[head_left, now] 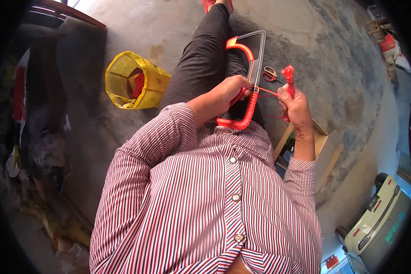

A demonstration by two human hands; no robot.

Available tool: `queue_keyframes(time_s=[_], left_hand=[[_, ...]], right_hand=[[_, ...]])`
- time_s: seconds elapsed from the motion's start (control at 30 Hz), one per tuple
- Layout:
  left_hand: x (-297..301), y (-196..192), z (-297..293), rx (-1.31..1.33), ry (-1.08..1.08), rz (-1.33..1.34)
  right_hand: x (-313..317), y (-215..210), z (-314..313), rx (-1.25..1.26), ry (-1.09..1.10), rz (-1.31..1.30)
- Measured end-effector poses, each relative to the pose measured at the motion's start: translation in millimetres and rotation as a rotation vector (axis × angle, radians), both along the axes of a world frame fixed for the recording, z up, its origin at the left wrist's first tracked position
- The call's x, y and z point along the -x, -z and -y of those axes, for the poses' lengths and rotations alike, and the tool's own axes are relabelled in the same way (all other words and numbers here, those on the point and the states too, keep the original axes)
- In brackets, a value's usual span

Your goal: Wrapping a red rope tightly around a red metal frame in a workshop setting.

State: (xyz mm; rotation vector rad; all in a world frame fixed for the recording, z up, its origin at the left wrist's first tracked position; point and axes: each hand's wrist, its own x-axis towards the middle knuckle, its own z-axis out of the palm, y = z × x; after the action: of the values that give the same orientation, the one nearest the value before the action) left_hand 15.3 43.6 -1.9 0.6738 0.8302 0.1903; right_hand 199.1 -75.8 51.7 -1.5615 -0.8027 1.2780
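Observation:
Across my lap lies a rounded metal frame (260, 55) of thin grey bars, with red strip wound tightly round its curved near part (250, 111) and another stretch at its far left. My left hand (229, 90) is closed at the frame's middle, thumb against the bar, with red material showing under its fingers. My right hand (297, 106), off to the right, grips a bunched red plastic strip (288, 74) whose end sticks up above the fist. From there a taut length of strip runs to the frame beside my left thumb. Thinner red strands hang below it.
Scissors (268, 77) with dark and red handles lie on the concrete floor just beyond the frame. A yellow bin (156, 86) holding red scraps stands left of my legs. By my right forearm is an open cardboard box (323, 139). A pale toy-like vehicle (369, 219) stands far right.

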Motion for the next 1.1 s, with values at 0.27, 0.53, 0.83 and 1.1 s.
queue_keyframes(time_s=[0.27,0.53,0.83,1.1], left_hand=[[7.8,4.5,1.2,0.043,-0.065,0.149],[18.6,-51.7,14.9,-1.27,0.166,0.042],[31.0,-104.6,-30.9,-0.271,-0.192,0.67],[42.2,-39.6,8.6,-1.522,0.41,-0.18]], right_hand=[[-3.1,23.2,37.5,-0.053,0.117,-0.223],[27.7,-20.2,20.2,-0.052,0.017,-0.45],[16.5,6.6,-7.5,-0.226,-0.035,-0.669],[34.0,30.8,-28.9,-0.03,-0.45,-0.094]])
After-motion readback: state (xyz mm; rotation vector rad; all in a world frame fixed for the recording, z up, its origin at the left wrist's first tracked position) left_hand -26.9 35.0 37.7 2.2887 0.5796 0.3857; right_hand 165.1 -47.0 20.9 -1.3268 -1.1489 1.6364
